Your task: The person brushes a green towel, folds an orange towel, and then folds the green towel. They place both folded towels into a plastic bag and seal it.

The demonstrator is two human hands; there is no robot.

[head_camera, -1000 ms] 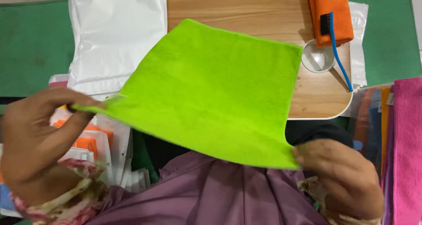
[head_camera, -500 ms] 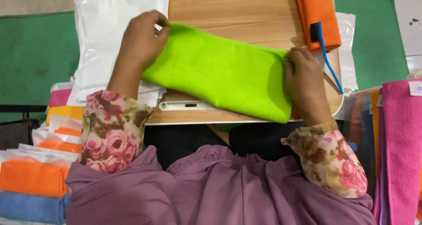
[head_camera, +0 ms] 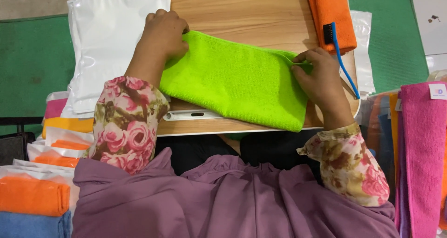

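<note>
Nearby, orange cloth (head_camera: 330,14), blue brush (head_camera: 342,56), white bags (head_camera: 116,38).

Folded microfibre cloth (head_camera: 237,82): lime green, plain. Wooden tabletop (head_camera: 242,10): light brown grain. Rolled orange towel (head_camera: 331,14): solid orange. Slim brush (head_camera: 341,56): blue handle, black bristles. Plastic mailer bags (head_camera: 116,38): white, glossy. Floor mat (head_camera: 32,52): dark green. Sleeves (head_camera: 125,121): cream, pink rose print. Hanging towel (head_camera: 421,159): magenta.

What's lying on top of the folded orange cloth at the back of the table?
A blue-handled brush with black bristles rests on the orange cloth, its handle running off toward the right hand. Beneath the cloth, only a clear bag's edge shows.
</note>
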